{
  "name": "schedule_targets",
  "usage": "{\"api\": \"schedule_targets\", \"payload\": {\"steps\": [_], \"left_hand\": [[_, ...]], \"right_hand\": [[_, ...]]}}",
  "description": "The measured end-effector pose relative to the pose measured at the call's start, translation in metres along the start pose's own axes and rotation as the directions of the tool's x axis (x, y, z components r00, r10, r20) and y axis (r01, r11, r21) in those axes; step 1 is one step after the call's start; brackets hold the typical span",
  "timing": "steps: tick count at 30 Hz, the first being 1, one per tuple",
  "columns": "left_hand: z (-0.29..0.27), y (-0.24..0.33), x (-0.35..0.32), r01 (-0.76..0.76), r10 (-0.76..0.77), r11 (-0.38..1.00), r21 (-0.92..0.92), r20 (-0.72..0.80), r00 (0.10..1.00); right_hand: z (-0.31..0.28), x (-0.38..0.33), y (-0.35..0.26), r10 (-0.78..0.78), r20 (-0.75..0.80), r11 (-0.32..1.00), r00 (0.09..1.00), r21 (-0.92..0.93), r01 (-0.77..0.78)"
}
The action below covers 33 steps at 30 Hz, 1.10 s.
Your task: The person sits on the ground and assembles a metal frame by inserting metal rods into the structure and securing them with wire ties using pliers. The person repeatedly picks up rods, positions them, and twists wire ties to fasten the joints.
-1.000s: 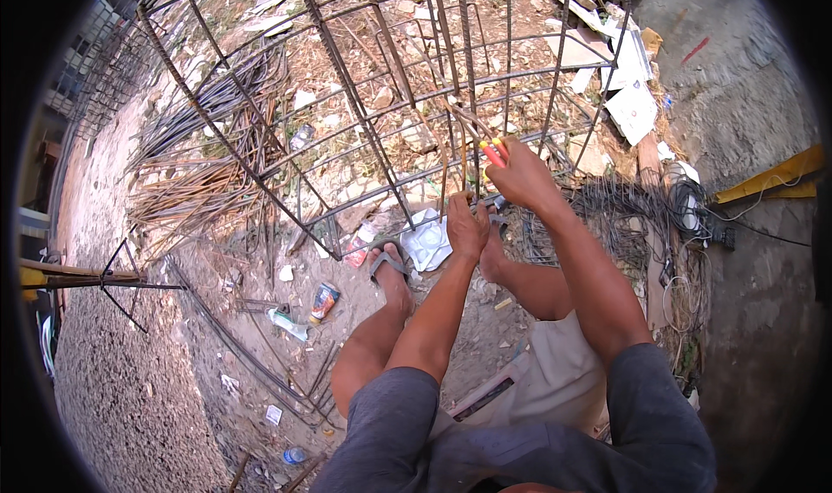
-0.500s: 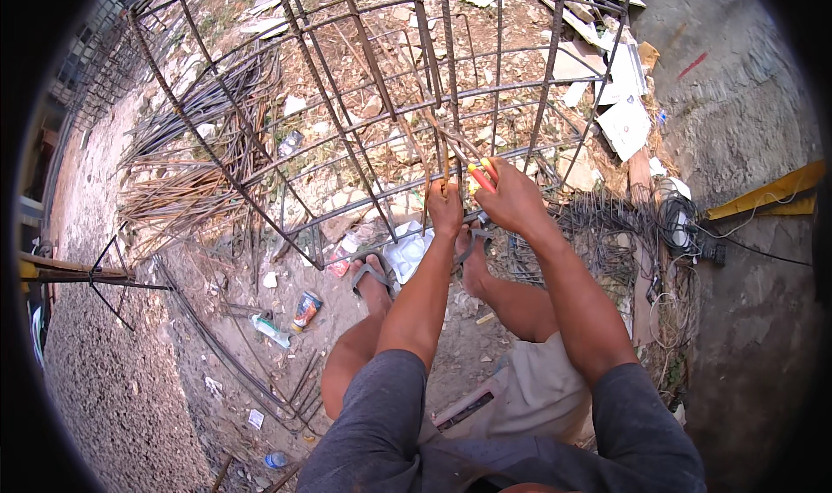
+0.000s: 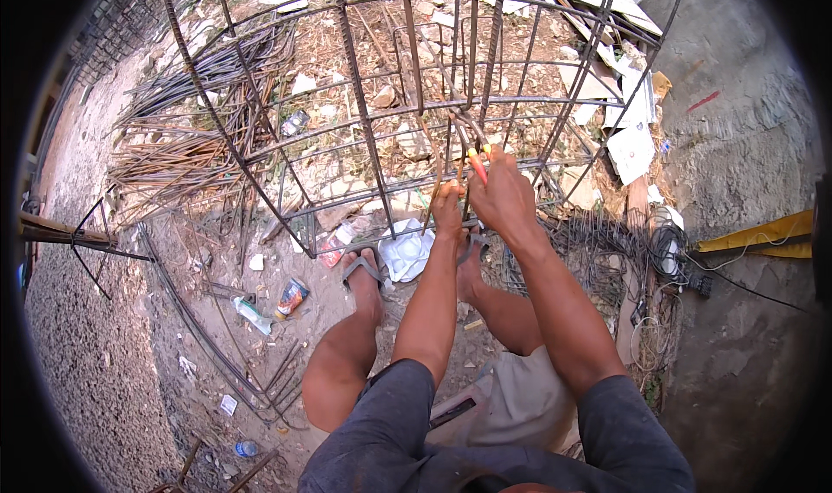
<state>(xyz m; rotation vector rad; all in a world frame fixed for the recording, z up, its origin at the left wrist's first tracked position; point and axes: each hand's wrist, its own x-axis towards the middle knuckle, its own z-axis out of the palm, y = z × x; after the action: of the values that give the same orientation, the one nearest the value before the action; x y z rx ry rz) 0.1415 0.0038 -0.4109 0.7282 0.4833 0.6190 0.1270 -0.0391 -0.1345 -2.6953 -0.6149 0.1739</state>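
A rebar cage (image 3: 381, 120) fills the upper middle of the view, standing on bare dirt (image 3: 113, 354) just in front of the seated person's knees. It is built of long, rusty brown ribbed bars crossed by thinner rectangular loops, which form an open box grid; the bars curve toward the rim of the picture because of the lens. Debris and the ground show through its gaps.

Both hands are raised to the cage's near face, close together. The right hand (image 3: 503, 200) is closed around pliers (image 3: 477, 162) with red and yellow handles, whose tips point up at a bar crossing. The left hand (image 3: 447, 205) is curled, its fingers closed against a bar just beside the pliers; whether it pinches tie wire cannot be told.

Below the hands, the person's feet rest in sandals (image 3: 362, 272) on the dirt, with a crumpled white wrapper (image 3: 407, 250) between them. To the left lies a pile of loose bars (image 3: 182, 138). To the right, a tangle of thin wire (image 3: 607, 250) sits near white boards (image 3: 628, 120) and a yellow strip (image 3: 763, 233).
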Motion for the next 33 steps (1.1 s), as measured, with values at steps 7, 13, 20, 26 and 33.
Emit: {"api": "schedule_targets", "payload": {"steps": [7, 13, 20, 26, 33], "left_hand": [[-0.015, -0.015, 0.002, 0.029, -0.029, 1.0, -0.009, -0.05, 0.998], [-0.017, -0.015, 0.007, 0.046, -0.048, 0.998, -0.034, -0.045, 0.998], [0.004, 0.017, -0.008, 0.049, -0.055, 0.996, -0.073, -0.075, 0.996], [0.005, 0.015, -0.005, 0.123, -0.14, 0.969, -0.214, -0.064, 0.988], [0.013, -0.005, -0.009, 0.163, -0.188, 0.946, -0.28, -0.066, 0.98]], "right_hand": [[0.004, 0.011, -0.011, 0.031, 0.119, 0.998, 0.992, 0.046, -0.037], [0.012, 0.015, -0.019, 0.022, 0.126, 0.998, 0.992, -0.058, -0.015], [0.001, 0.013, -0.015, 0.042, 0.151, 0.997, 0.988, -0.063, -0.033], [0.0, 0.008, -0.014, 0.013, 0.102, 1.0, 0.995, -0.029, -0.01], [0.013, 0.01, 0.004, 0.09, 0.146, 0.993, 0.985, -0.089, -0.077]]}}
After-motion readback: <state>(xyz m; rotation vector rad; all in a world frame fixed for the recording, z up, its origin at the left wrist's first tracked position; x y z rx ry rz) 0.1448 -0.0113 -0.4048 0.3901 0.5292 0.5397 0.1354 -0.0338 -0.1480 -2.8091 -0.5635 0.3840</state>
